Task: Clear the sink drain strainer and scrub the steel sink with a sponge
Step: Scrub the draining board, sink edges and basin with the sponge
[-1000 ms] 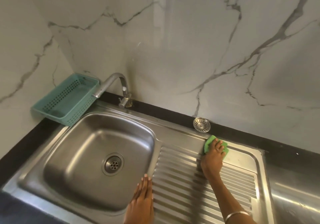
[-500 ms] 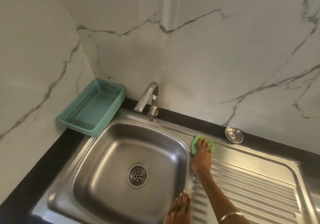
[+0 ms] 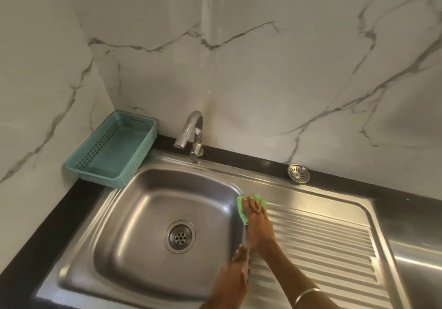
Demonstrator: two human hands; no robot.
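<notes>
Since the strainer (image 3: pixel 298 173) is parked up on the black ledge by the wall, well apart from the bowl, it's out of the scrubbing path and the drain (image 3: pixel 179 236) sits uncovered, so that half of the job looks done. Scrubbing is what's on now: the right hand (image 3: pixel 257 222) has its fingers spread flat on top of the green sponge (image 3: pixel 248 207), pressing it onto the steel sink (image 3: pixel 153 287) right at the corner where bowl meets ribbed drainboard (image 3: pixel 323 244), probably because flat fingers push harder than a pinch. Left hand (image 3: pixel 235 277) rests on the bowl's edge, fingers straight, likely just bracing. Teal basket (image 3: pixel 146 129) stays off in the corner, beside the tap (image 3: pixel 190 129).
</notes>
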